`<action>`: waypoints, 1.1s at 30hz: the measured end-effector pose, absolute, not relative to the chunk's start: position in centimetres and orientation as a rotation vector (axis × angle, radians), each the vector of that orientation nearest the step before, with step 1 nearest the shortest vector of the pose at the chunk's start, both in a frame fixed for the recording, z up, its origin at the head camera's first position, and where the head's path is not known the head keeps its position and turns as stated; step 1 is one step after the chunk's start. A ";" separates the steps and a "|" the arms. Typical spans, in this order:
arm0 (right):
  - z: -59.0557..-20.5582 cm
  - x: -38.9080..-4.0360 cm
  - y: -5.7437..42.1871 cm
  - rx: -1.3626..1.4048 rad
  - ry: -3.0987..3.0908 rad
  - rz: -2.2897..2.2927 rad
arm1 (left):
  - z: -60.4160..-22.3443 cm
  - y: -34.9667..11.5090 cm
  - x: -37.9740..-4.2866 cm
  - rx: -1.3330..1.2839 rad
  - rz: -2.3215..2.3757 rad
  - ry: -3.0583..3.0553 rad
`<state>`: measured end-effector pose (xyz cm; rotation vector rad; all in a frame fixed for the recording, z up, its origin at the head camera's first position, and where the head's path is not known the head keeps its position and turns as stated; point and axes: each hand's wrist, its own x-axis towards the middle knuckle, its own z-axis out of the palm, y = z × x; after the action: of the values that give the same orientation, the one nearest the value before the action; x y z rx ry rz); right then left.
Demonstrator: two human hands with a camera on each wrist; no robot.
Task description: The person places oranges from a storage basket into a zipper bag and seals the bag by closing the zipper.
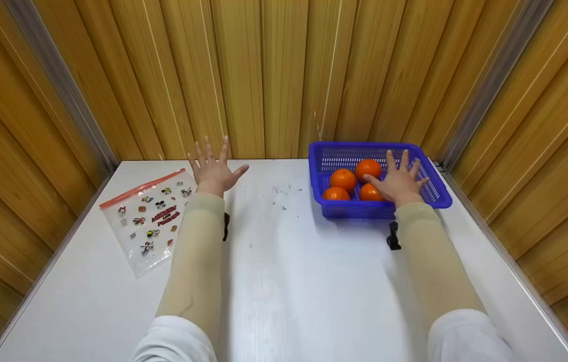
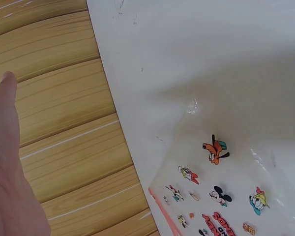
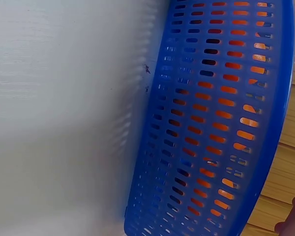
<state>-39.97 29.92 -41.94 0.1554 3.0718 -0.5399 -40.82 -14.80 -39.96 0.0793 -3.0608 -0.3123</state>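
With fingers spread straight, my left hand [image 1: 213,175] hovers by the upper right corner of a clear zip bag [image 1: 138,221]. Cartoon figures and a red zip strip mark the bag, which lies flat; the left wrist view shows its printed figures [image 2: 219,196] up close. My right hand [image 1: 400,182], its fingers also spread, is over the front right part of a blue plastic basket [image 1: 379,211]. Several oranges [image 1: 342,179] sit inside, partly hidden by the hand and the rim. Neither hand holds anything. In the right wrist view the basket's slotted wall [image 3: 201,123] shows orange through its holes.
A white table [image 1: 284,291] carries the bag at left and the basket at back right. Wood-patterned panels [image 1: 284,75] enclose it at the back and both sides. Small dark marks [image 1: 281,191] dot the tabletop between the hands.
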 end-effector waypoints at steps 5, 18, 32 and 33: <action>-41.7 -40.0 30.3 0.159 3.069 -0.548 | -39.8 -14.7 -40.7 0.085 -0.304 -3.067; -41.0 -39.9 32.6 0.235 3.063 -0.647 | -39.9 -14.7 -40.5 0.108 -0.406 -3.085; -40.1 -39.4 35.9 0.355 3.055 -0.890 | -40.0 -13.5 -41.1 0.182 -0.907 -3.043; -40.0 -39.4 36.2 0.363 3.047 -0.912 | -40.0 -13.3 -41.1 0.188 -0.957 -3.039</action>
<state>-39.38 36.17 -40.00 0.3634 3.0473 -0.9118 -41.07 -13.34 -40.01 0.1877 -3.0394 -0.9573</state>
